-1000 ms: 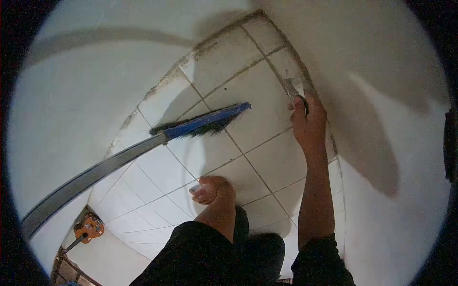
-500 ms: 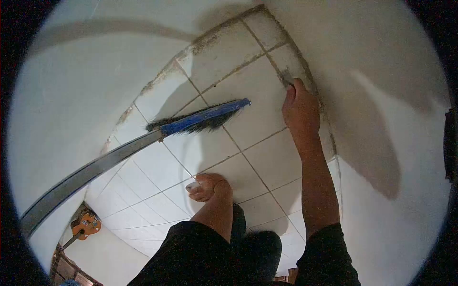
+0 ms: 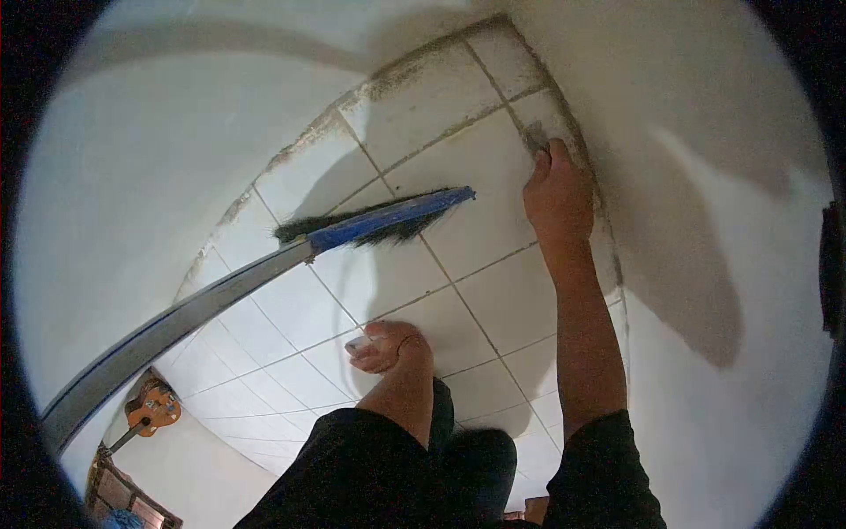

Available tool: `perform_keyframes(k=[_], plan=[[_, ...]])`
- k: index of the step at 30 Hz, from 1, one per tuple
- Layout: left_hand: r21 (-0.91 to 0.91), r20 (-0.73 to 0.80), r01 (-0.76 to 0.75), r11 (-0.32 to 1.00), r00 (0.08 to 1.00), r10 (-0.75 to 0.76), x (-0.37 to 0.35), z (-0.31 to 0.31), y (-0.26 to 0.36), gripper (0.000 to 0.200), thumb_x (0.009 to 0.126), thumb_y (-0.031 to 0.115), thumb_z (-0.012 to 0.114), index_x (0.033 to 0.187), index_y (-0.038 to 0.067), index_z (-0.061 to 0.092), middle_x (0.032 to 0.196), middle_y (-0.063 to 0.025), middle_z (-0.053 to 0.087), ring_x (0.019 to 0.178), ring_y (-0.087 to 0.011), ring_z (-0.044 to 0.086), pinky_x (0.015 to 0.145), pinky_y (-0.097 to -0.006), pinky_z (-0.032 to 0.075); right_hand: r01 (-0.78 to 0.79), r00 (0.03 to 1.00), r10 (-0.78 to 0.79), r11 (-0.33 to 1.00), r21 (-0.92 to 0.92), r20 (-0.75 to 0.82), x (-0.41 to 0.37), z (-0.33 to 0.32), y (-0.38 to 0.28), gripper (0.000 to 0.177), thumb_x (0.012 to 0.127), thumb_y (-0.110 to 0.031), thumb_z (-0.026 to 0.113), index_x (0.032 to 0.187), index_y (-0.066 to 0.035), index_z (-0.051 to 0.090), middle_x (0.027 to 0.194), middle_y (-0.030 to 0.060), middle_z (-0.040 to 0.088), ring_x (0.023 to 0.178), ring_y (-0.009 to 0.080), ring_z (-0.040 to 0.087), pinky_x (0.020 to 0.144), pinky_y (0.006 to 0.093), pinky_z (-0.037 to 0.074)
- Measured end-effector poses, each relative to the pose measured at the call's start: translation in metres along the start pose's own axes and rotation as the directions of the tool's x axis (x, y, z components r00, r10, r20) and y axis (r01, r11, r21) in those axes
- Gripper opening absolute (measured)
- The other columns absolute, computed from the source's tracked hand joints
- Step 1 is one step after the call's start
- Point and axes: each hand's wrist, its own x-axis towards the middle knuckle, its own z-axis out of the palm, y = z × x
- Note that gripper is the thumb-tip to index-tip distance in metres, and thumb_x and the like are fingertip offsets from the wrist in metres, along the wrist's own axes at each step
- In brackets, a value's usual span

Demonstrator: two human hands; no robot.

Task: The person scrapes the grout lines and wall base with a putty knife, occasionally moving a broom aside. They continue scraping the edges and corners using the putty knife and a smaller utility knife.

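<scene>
Closely, our right hand: one, fingers closed round one scraper, its handle hidden.
Scraper: just ahead of those fingers, slightly left, long axis roughly along a grout line, near the right wall; our right hand is nearer.
Broom: one, left of the scraper, over the floor.
Left hand: one, loosely curled, well apart; we cannot tell whether it holds anything.

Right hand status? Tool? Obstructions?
Right hand closed on grey flat-bladed tool. Tool at white square tiles. Blue, dark-bristled broom to the left, clear of hand.
</scene>
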Motion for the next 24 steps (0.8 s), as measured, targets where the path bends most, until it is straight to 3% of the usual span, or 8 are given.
perform_keyframes(k=[5, 8, 14, 16, 19, 22, 24], plan=[[0.006, 0.0, -0.027, 1.0, 1.0, 0.027, -0.003, -0.002, 0.001, 0.068, 0.086, 0.053, 0.049, 0.14, 0.014, 0.044, 0.143, -0.0181, 0.041, 0.132, -0.0357, 0.04, 0.103, -0.0557, 0.031, 0.001, 1.0, -0.001, 0.999, -0.05, 0.004, -0.008, -0.004, 0.003, 0.026, 0.096, -0.022, 0.047, 0.117, -0.006, 0.053, 0.087, 0.0277, 0.067, 0.083, 0.0428, 0.067, 0.072, 0.0521, 0.053], [0.011, 0.013, -0.03, 0.999, 0.999, 0.03, -0.004, 0.002, 0.001, 0.068, 0.086, 0.053, 0.049, 0.14, 0.014, 0.044, 0.143, -0.018, 0.041, 0.132, -0.0356, 0.04, 0.103, -0.0556, 0.031, 0.079, 0.994, -0.082, 0.996, -0.044, -0.075, -0.012, 0.001, 0.01, 0.025, 0.096, -0.021, 0.049, 0.116, -0.006, 0.053, 0.085, 0.0279, 0.066, 0.082, 0.0426, 0.067, 0.07, 0.0509, 0.054], [0.018, 0.008, -0.043, 0.999, 0.999, 0.043, -0.001, 0.006, 0.005, 0.067, 0.086, 0.053, 0.05, 0.14, 0.014, 0.044, 0.143, -0.0179, 0.041, 0.132, -0.0354, 0.04, 0.103, -0.0553, 0.032, 0.005, 1.0, -0.006, 1.0, 0.029, 0.021, -0.001, -0.005, 0.002, 0.028, 0.096, -0.025, 0.048, 0.115, -0.005, 0.055, 0.09, 0.0266, 0.067, 0.086, 0.0442, 0.066, 0.08, 0.0519, 0.051], [0.019, 0.01, -0.042, 0.999, 0.999, 0.042, -0.003, -0.002, 0.005, 0.067, 0.086, 0.053, 0.05, 0.14, 0.014, 0.044, 0.143, -0.0178, 0.041, 0.132, -0.0353, 0.04, 0.103, -0.0553, 0.032, 0.079, 0.993, -0.076, 0.997, 0.026, -0.087, 0.0, 0.006, 0.014, 0.03, 0.096, -0.023, 0.049, 0.118, -0.003, 0.055, 0.094, 0.0256, 0.067, 0.087, 0.0434, 0.065, 0.082, 0.0512, 0.051], [0.025, 0.016, -0.036, 0.999, 0.999, 0.036, -0.011, -0.016, -0.006, 0.067, 0.086, 0.053, 0.05, 0.14, 0.014, 0.044, 0.143, -0.0177, 0.041, 0.132, -0.0352, 0.04, 0.103, -0.0552, 0.032, 0.052, 0.995, -0.053, 0.999, -0.012, -0.088, -0.001, 0.008, 0.016, 0.032, 0.096, -0.021, 0.048, 0.121, -0.002, 0.055, 0.095, 0.0268, 0.067, 0.089, 0.0412, 0.066, 0.08, 0.0497, 0.053], [0.025, 0.011, -0.045, 0.999, 0.999, 0.044, -0.006, -0.004, -0.003, 0.067, 0.086, 0.053, 0.05, 0.14, 0.014, 0.044, 0.143, -0.0177, 0.041, 0.131, -0.0351, 0.04, 0.103, -0.0551, 0.032, 0.103, 0.993, -0.108, 0.989, -0.103, -0.04, 0.0, -0.002, 0.009, 0.032, 0.095, -0.02, 0.047, 0.12, -0.001, 0.055, 0.093, 0.0278, 0.066, 0.091, 0.0416, 0.066, 0.08, 0.0503, 0.053], [0.021, 0.01, -0.053, 0.998, 0.999, 0.053, 0.012, 0.027, 0.008, 0.067, 0.086, 0.053, 0.05, 0.14, 0.014, 0.044, 0.143, -0.0176, 0.041, 0.131, -0.035, 0.041, 0.103, -0.055, 0.032, 0.087, 0.996, -0.085, 0.994, -0.062, 0.031, 0.004, -0.001, -0.002, 0.031, 0.095, -0.02, 0.047, 0.118, -0.001, 0.056, 0.091, 0.028, 0.066, 0.092, 0.0415, 0.066, 0.08, 0.0503, 0.053]])
